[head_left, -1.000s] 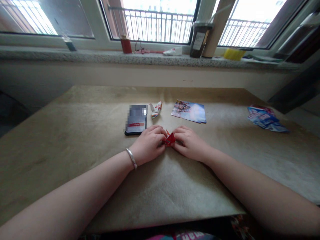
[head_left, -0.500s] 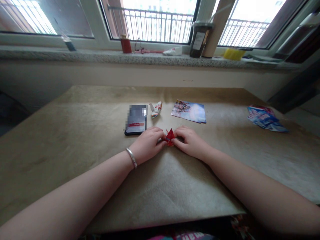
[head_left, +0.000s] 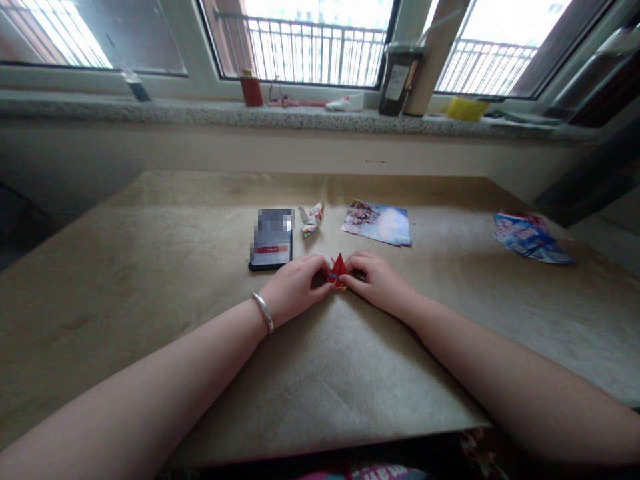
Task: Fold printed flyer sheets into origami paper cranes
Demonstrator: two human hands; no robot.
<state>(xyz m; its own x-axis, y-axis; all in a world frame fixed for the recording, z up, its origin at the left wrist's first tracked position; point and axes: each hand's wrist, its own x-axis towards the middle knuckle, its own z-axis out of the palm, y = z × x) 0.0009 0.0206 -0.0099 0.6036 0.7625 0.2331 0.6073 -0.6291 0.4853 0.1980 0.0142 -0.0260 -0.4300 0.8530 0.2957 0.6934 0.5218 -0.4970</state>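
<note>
A small red folded paper piece (head_left: 339,270) stands as a pointed triangle on the brown paper-covered table (head_left: 150,280). My left hand (head_left: 295,288), with a silver bracelet on the wrist, pinches its left side with curled fingers. My right hand (head_left: 376,280) pinches its right side the same way. Both hands rest on the table, meeting at the paper.
A phone (head_left: 273,247) lies just beyond my left hand. A small folded paper figure (head_left: 311,219) and a colourful printed sheet (head_left: 378,223) lie behind it. More printed sheets (head_left: 529,239) sit at the far right. The windowsill (head_left: 200,115) holds a red cup (head_left: 251,89) and bottles.
The red paper has turned from lying low between my fingers to standing up as a pointed triangle. Both hands shifted slightly forward and stayed closed on it.
</note>
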